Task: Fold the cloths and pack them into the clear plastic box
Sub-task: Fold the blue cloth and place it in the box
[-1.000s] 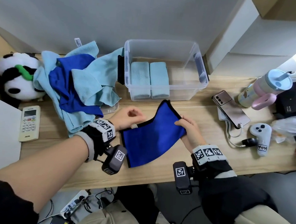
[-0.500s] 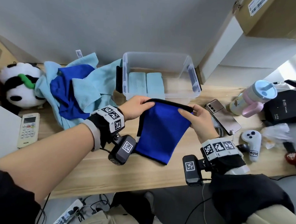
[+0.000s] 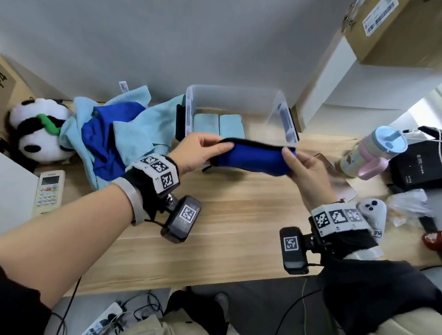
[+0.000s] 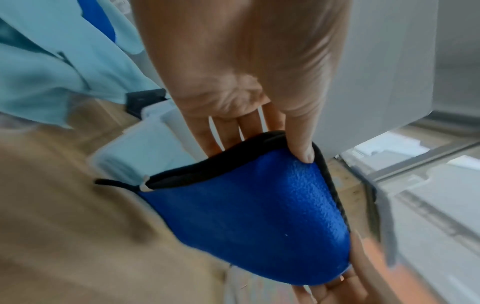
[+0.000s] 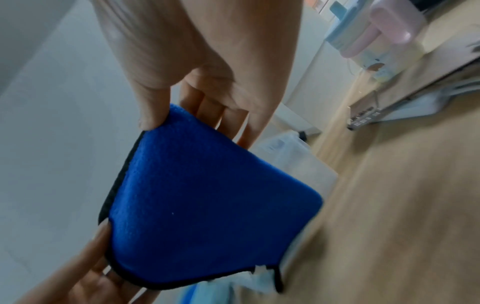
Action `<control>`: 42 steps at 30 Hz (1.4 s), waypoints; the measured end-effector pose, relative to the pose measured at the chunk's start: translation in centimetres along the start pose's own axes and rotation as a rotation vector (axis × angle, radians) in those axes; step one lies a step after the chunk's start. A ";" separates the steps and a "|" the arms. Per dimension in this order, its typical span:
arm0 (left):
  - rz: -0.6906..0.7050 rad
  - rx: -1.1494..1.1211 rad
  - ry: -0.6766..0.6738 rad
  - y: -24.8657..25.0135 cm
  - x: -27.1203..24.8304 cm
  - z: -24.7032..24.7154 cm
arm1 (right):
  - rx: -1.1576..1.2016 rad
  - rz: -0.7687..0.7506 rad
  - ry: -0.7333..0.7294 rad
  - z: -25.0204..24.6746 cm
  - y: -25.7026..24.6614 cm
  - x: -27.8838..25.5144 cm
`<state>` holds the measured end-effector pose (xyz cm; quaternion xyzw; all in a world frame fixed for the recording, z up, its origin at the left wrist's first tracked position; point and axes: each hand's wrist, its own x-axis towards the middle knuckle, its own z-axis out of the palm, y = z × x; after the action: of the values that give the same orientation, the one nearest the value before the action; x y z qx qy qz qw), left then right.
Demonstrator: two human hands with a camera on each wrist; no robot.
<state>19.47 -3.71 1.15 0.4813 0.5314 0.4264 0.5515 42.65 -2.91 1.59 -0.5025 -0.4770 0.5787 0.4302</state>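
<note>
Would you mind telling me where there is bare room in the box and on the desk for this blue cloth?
Inside the clear box, the floor right of the two folded light-blue cloths is bare. The desk between both wrists is free. The left side, with the cloth pile, is crowded, as is the right around the phone.

Light wooden desk [image 3: 236, 217] set against a plain grey wall [image 3: 146, 30], with a white cabinet [image 3: 356, 94] at right bearing a cardboard box [image 3: 422, 30], grey floor [image 3: 255, 300] below, and daylight entering at far right.
</note>
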 end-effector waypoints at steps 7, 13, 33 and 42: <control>-0.329 0.149 -0.103 -11.3 -3.0 -0.1 | -0.207 0.332 -0.076 0.9 11.0 -2.7; -0.501 0.270 -0.172 -15.9 -6.1 0.4 | -0.281 0.542 -0.115 0.7 15.6 -5.2; -0.575 0.473 0.081 -18.5 -6.2 1.3 | -0.553 0.625 -0.091 0.8 19.8 -6.0; -0.622 0.620 0.088 -17.9 -6.4 1.0 | -0.794 0.650 -0.077 2.1 17.1 -5.9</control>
<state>19.25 -13.12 -15.33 0.4224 0.7768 0.0807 0.4600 40.98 -11.94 -14.17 -0.7278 -0.4948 0.4746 -0.0137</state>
